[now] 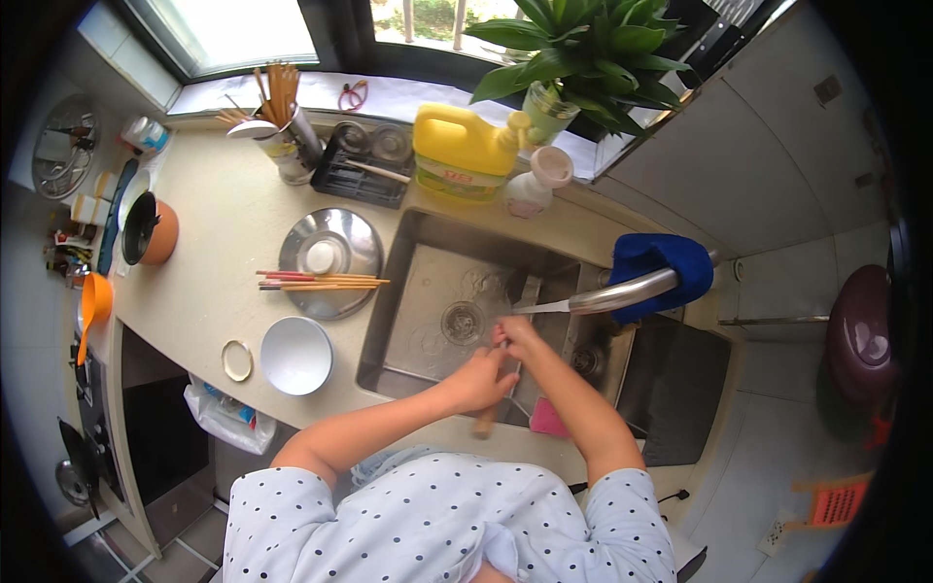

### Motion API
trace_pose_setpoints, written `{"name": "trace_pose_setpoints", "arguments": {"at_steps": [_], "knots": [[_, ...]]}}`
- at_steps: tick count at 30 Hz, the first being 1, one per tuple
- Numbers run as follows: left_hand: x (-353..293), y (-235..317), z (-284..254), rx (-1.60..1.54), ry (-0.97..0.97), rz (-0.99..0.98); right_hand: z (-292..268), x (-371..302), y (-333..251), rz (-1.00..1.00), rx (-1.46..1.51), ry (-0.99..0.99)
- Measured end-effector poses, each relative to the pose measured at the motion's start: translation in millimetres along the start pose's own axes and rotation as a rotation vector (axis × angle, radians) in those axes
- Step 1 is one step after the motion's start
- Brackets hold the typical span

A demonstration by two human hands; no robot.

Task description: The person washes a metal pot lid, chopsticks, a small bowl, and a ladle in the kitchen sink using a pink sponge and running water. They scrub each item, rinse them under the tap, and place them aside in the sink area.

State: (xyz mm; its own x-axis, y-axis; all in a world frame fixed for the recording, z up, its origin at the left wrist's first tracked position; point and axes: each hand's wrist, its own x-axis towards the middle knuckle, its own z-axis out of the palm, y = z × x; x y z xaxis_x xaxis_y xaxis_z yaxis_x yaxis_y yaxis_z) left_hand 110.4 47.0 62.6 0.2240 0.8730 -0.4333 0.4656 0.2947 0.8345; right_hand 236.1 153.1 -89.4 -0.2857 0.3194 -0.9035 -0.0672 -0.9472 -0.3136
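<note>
Over the near part of the steel sink (pixel 389 282), my two hands work close together. My left hand (pixel 476 381) is closed around a tool whose wooden handle (pixel 484 423) sticks out toward me; its head is mostly hidden by my hands. Just beyond, my right hand (pixel 517 336) is closed beside the running water, and its fingers hide what they grip. From the right reaches a steel faucet (pixel 622 293), with a blue cloth (pixel 671 267) draped over it, its stream falling by my right hand. A pink sponge (pixel 550 416) lies at the sink's near edge.
Left of the sink are a steel lid (pixel 330 233) with chopsticks (pixel 326 282) across it, a white bowl (pixel 296 356) and a small round lid (pixel 236 360). Behind stand a yellow jug (pixel 462 151), a white pump bottle (pixel 533 185), a black tray (pixel 360 180) and a utensil holder (pixel 292 155).
</note>
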Motion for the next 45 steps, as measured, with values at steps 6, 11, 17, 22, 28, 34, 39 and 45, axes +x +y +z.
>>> {"name": "trace_pose_setpoints", "arguments": {"at_steps": [6, 11, 17, 22, 28, 34, 39, 45], "knots": [[-20.9, -75.3, -118.2, 0.740, 0.686, 0.151, -11.4, -53.2, -21.0, 0.274, 0.258, -0.063], [3.0, -131.8, -154.0, 1.068, 0.708, 0.090, -4.1, -142.7, -7.7, 0.076, -0.348, -0.063], [20.3, -163.5, -167.6, 1.216, 0.552, 0.316, -68.1, -214.9, 20.4, -0.499, -1.403, 0.076], [-3.8, -75.9, -178.2, 0.725, 0.617, 0.608, -139.0, -291.6, 40.0, -0.737, -1.184, 0.113], [0.7, 34.2, -105.4, -0.066, 0.403, 0.614, -237.0, -352.5, 68.9, -0.626, -0.673, 0.614], [107.6, 1.1, -24.3, -0.417, 0.371, 0.524, -358.9, -282.8, 58.6, -0.858, -0.532, 1.053], [134.6, 6.4, 17.6, -0.349, 0.318, 0.529, -429.4, -238.5, 53.3, -0.929, -0.567, 1.162], [146.7, -9.8, 35.1, -0.342, 0.405, 0.261, -458.9, -218.5, 61.6, -0.854, -0.614, 1.178]]}}
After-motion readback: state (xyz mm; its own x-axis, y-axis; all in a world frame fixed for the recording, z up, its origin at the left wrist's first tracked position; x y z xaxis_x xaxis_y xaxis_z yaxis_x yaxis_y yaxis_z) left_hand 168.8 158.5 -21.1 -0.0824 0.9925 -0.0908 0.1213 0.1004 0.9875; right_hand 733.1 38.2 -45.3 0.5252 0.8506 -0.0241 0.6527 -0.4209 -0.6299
